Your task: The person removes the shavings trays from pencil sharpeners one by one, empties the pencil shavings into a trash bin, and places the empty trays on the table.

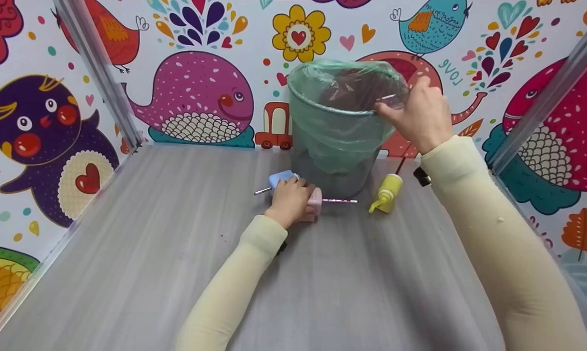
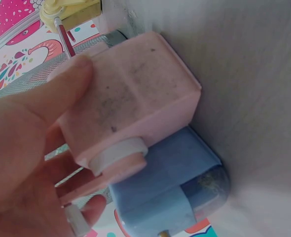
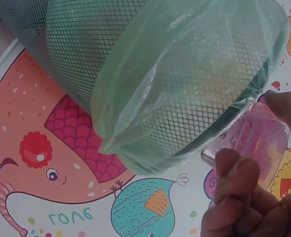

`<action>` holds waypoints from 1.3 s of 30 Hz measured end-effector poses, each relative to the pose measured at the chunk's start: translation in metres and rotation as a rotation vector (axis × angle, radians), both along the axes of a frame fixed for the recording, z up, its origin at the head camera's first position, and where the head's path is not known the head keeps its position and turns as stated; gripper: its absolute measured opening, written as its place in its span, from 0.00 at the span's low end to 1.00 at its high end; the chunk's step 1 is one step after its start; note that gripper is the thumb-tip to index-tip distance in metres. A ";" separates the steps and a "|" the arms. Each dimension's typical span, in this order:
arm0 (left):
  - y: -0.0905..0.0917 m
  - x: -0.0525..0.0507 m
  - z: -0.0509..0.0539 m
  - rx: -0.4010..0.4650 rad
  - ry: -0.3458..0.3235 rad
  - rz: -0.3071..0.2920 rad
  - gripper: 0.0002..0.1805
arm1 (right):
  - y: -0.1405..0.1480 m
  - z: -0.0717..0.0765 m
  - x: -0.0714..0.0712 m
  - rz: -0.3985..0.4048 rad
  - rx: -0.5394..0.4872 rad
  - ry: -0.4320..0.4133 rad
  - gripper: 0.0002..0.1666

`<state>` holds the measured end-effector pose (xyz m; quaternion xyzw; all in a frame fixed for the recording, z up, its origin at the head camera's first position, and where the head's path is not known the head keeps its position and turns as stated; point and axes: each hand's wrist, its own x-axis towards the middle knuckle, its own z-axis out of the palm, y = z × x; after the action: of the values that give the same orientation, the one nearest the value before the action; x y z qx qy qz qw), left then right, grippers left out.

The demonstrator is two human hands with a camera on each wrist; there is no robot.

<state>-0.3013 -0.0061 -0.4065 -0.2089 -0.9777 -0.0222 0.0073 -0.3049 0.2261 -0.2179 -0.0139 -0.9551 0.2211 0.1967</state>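
Observation:
My left hand (image 1: pixel 289 201) grips a pink hand-crank pencil sharpener (image 2: pixel 130 89) with a white collar on its crank. A shiny pencil (image 1: pixel 341 201) sticks out of its right end in the head view. Beside it a blue pencil sharpener (image 2: pixel 160 182) stands against the pink one, with a pencil (image 1: pixel 262 191) and a see-through end. My right hand (image 1: pixel 422 117) pinches a clear, pinkish plastic drawer (image 3: pixel 264 138) at the rim of a mesh waste bin (image 1: pixel 337 180). A green bin bag (image 1: pixel 332 131) lines the bin. Whether the drawer holds anything is unclear.
Right of the bin, a yellow pencil sharpener (image 1: pixel 389 187) lies on the grey table (image 1: pixel 152 253), with a dark pencil (image 1: pixel 401 165) in it. Cartoon-printed walls (image 1: pixel 259 29) and metal posts (image 1: pixel 101 73) stand behind and at the sides.

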 end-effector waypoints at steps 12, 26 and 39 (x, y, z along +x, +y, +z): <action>-0.001 0.003 0.001 0.002 0.020 -0.002 0.30 | -0.005 -0.024 0.018 0.053 -0.041 0.192 0.42; 0.000 0.003 0.003 0.003 0.014 -0.006 0.33 | -0.008 -0.056 0.039 0.141 -0.112 0.293 0.38; -0.001 0.003 0.000 0.039 0.022 -0.008 0.33 | -0.006 -0.114 0.054 0.196 -0.108 0.219 0.32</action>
<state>-0.2986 -0.0074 -0.4060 -0.2128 -0.9761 -0.0390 0.0222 -0.2506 0.2203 -0.3317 0.0931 -0.9116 0.2903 0.2759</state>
